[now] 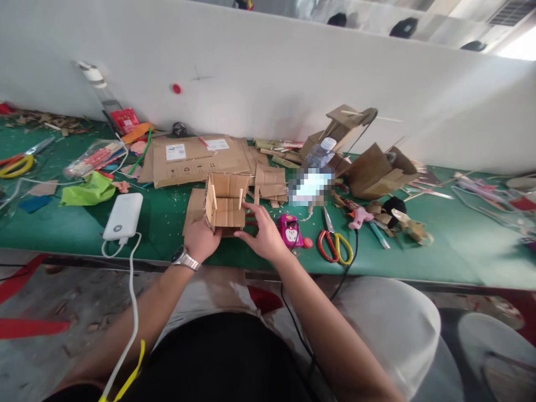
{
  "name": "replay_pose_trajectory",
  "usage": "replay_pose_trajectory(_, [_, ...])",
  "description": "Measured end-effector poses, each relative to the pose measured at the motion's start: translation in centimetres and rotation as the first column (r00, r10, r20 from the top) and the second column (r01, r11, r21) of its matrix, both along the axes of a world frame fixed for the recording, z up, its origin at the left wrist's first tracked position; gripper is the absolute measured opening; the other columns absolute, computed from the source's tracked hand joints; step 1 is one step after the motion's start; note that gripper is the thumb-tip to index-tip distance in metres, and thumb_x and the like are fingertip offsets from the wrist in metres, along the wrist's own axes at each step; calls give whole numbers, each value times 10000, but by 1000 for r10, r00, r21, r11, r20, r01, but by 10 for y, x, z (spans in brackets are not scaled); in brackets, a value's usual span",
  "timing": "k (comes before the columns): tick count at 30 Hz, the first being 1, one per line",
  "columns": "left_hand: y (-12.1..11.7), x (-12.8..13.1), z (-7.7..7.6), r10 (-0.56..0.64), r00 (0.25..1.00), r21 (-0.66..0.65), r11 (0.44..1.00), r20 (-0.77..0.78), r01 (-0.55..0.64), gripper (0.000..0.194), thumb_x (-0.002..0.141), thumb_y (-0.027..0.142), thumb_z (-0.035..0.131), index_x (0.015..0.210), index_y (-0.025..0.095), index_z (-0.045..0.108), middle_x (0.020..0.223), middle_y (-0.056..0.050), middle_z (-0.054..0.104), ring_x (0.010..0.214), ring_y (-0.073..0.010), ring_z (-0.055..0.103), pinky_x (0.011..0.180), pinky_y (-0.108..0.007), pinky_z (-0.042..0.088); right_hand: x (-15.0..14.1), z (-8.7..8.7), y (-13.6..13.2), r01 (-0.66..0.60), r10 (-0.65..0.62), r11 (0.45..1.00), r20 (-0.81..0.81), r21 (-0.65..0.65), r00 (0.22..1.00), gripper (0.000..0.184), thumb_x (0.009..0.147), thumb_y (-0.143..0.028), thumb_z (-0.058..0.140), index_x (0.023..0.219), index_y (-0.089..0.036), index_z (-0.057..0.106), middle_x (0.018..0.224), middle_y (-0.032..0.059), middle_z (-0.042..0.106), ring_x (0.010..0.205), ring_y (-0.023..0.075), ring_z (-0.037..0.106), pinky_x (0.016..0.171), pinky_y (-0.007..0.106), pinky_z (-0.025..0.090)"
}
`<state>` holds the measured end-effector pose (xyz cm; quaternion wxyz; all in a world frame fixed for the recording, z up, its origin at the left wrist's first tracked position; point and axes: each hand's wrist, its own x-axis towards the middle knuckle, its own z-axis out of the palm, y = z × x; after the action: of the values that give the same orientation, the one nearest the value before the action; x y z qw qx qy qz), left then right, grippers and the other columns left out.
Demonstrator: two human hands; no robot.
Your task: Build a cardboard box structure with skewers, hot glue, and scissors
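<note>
A small open cardboard box (228, 219) with two thin wooden sticks (240, 199) standing in it is held between my hands at the table's front. My left hand (202, 240), with a metal watch on its wrist, grips the box's lower left side; some of its fingers are hidden behind the cardboard. On the right edge, my right hand (266, 231) holds the box with its thumb at the near corner and its fingers farther back, a gap between them. A flat cardboard piece (192, 206) lies partly under the box on the left.
A white power bank (123, 215) with a cable lies left. To the right are a purple socket (290, 230), scissors (335, 244), a pink glue gun (360, 216) and a plastic bottle (320, 154). Behind sit a large flattened carton (201, 160) and a cardboard construction (377, 170).
</note>
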<state>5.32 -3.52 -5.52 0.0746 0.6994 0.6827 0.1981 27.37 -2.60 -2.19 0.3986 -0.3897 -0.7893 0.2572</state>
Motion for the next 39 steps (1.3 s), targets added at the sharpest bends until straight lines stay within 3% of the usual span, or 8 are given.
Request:
replay_pose_trajectory(5, [3, -2, 3, -35, 999, 4, 999, 26, 35, 447, 869, 364, 589, 1187, 97, 755, 1106, -208, 801, 1245, -420, 700, 1165, -509, 482, 4, -16, 1, -28, 39, 996, 131, -84, 991, 1002, 882, -189, 828, 1717, -281, 280, 1578, 193, 553, 1363, 354, 647, 1152, 566, 573])
replay_pose_trajectory(12, [6, -7, -1, -1, 1000, 7, 1000, -23, 1, 525, 876, 436, 580, 1233, 91, 751, 1072, -217, 805, 1127, -433, 750, 969, -483, 581, -4, -18, 0, 30, 2, 987, 193, -161, 981, 1034, 930, -126, 720, 1768, -311, 142, 1550, 190, 609, 1252, 350, 729, 1080, 558, 604])
replay_pose_trajectory(19, [8, -8, 0, 32, 999, -38, 999, -21, -33, 722, 892, 732, 629, 1262, 123, 747, 1023, -217, 812, 1020, -415, 783, 862, -438, 586, -5, -16, -1, 51, -12, 985, 234, -162, 972, 1046, 956, -121, 682, 1781, -290, 61, 1390, 193, 709, 1178, 361, 755, 1021, 576, 611])
replay_pose_trajectory(23, [8, -9, 2, 39, 999, -38, 999, -1, -39, 768, 866, 792, 647, 1259, 140, 748, 1007, -197, 817, 1038, -409, 784, 838, -424, 594, -1, -12, 2, 6, 17, 988, 149, -153, 989, 1134, 893, -277, 839, 1776, -300, 127, 1640, 217, 511, 1393, 395, 635, 1128, 594, 563])
replay_pose_trajectory(27, [8, -13, 5, -87, 991, 29, 996, 105, 85, 786, 838, 799, 693, 1312, 174, 728, 1130, -181, 811, 1188, -407, 751, 933, -429, 605, 0, -4, 18, -57, 50, 972, -37, -226, 998, 1369, 766, -519, 945, 1774, -267, 53, 1786, 230, 263, 1570, 423, 453, 1111, 566, 591])
replay_pose_trajectory(30, [7, -18, 12, -268, 938, 111, 962, 219, 249, 797, 840, 758, 738, 1406, 200, 681, 1311, -174, 762, 1342, -405, 672, 1098, -477, 571, 3, 4, 32, -125, 115, 953, -52, -277, 992, 1411, 717, -525, 968, 1761, -207, 74, 1716, 257, 394, 1566, 411, 462, 1130, 560, 579])
replay_pose_trajectory(34, [9, -27, 21, -386, 853, 190, 921, 350, 339, 884, 815, 683, 815, 1511, 190, 585, 1506, -190, 633, 1485, -413, 548, 1249, -574, 466, 8, 10, 42, -182, 185, 944, -16, -277, 983, 1254, 700, -448, 977, 1688, -177, 254, 1600, 238, 529, 1478, 370, 558, 1197, 552, 529])
replay_pose_trajectory(39, [22, -31, 19, -412, 679, 206, 907, 607, 367, 1035, 804, 727, 811, 1591, 171, 434, 1522, -215, 623, 1399, -392, 641, 1188, -584, 535, 13, 12, 41, -212, 206, 929, -52, -304, 977, 1207, 692, -420, 974, 1642, -168, 274, 1574, 252, 530, 1465, 366, 560, 1106, 532, 601])
